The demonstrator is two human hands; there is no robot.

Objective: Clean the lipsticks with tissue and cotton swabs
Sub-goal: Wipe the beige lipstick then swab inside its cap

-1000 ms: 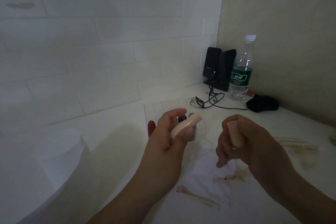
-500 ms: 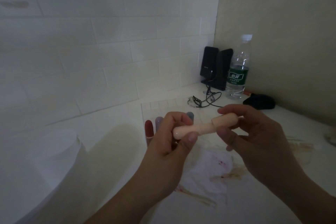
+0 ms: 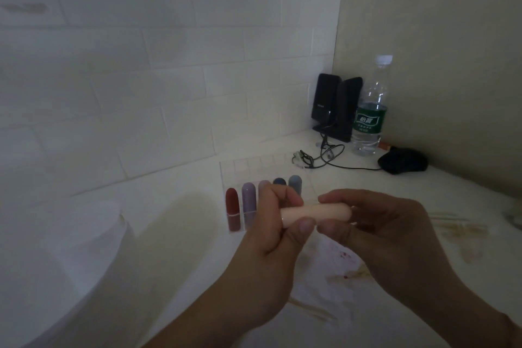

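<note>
Fingers (image 3: 327, 230) of both hands pinch the capped lipstick (image 3: 316, 213).

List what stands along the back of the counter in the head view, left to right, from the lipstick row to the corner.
red lipstick → lilac lipstick → dark blue lipstick → grey lipstick → tangled cable → black speakers → water bottle → black mouse
</note>
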